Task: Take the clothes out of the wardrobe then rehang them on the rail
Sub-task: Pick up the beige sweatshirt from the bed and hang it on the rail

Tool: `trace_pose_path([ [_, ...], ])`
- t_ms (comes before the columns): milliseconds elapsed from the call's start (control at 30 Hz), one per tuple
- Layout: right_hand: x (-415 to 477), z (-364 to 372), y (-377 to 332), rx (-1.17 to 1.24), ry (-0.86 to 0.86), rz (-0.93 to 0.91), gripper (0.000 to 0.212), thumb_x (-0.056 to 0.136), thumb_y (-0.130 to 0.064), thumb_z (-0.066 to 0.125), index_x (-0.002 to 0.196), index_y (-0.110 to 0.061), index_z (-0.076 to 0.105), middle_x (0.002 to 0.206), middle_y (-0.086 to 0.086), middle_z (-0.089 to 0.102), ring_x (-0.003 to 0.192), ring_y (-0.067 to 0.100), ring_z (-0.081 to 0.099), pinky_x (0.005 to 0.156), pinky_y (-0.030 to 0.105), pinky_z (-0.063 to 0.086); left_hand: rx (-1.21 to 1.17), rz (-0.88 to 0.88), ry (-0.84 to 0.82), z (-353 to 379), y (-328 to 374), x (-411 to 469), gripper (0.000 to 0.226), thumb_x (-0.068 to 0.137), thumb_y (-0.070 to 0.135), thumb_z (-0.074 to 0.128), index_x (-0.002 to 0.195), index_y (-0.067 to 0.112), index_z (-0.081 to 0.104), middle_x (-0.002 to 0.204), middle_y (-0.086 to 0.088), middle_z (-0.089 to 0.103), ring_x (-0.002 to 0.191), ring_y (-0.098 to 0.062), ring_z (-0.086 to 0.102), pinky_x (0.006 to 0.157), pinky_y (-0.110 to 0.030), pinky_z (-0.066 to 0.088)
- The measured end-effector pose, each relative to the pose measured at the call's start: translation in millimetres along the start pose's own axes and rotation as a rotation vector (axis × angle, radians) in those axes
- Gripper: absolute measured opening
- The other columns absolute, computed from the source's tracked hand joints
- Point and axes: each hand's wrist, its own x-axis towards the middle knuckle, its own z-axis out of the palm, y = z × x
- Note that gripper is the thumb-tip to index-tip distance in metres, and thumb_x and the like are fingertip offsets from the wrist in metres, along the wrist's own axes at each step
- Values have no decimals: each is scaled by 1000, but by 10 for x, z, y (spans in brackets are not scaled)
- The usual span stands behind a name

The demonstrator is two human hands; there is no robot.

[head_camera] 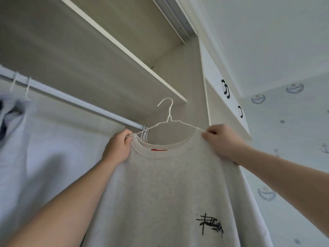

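A person's left hand (118, 146) and right hand (219, 139) each pinched a shoulder of a pale grey sweatshirt (169, 184) against the arms of a white wire hanger (169, 116). They held it up before the open wardrobe, just off the end of the rail (71, 98). The hook stood free. A slack pinch could likely let the neckline slide off the thin wire, or the hook could snag the empty hangers (145, 134) bunched at the rail's end. The sweatshirt hung smooth, with a ribbed round collar, a red neck label and black lettering low on its front. Farther along the rail hung another pale garment (14, 122).
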Motion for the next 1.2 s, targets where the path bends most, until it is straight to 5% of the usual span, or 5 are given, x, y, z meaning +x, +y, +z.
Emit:
trace_pose_path([
  [267,638,1022,-369,188,42,4,29,94,-22,53,68,-9,58,68,2,54,69,22,51,49,22,30,186,-164,136,72,-800,420,29,101,23,38,116,27,63,121,-6,61,114,-32,51,90,-41,45],
  [500,967,1703,-709,295,23,17,25,92,-19,48,87,0,64,79,8,59,70,26,53,49,19,33,114,-244,39,188,-1300,632,45,104,32,32,148,26,40,156,5,35,146,-23,20,117,-41,23],
  [733,1154,2217,-858,326,-49,45,16,92,-21,48,88,-9,57,90,9,57,65,21,47,46,19,29,87,-315,-64,224,-1810,708,47,103,34,38,149,25,38,151,5,42,140,-25,34,114,-38,29],
  [900,1152,2319,-858,340,-60,38,18,90,-17,47,73,-18,44,74,1,47,55,15,38,46,23,28,37,-298,-46,294,-2035,685,45,101,39,43,145,29,43,149,6,45,136,-25,40,112,-41,33],
  [1200,1138,2512,-861,315,-151,70,14,88,-14,49,75,-16,45,64,-1,41,53,17,34,43,23,24,-53,-352,-63,540,-2180,585,56,98,49,41,151,32,36,150,6,46,141,-23,37,116,-43,30],
])
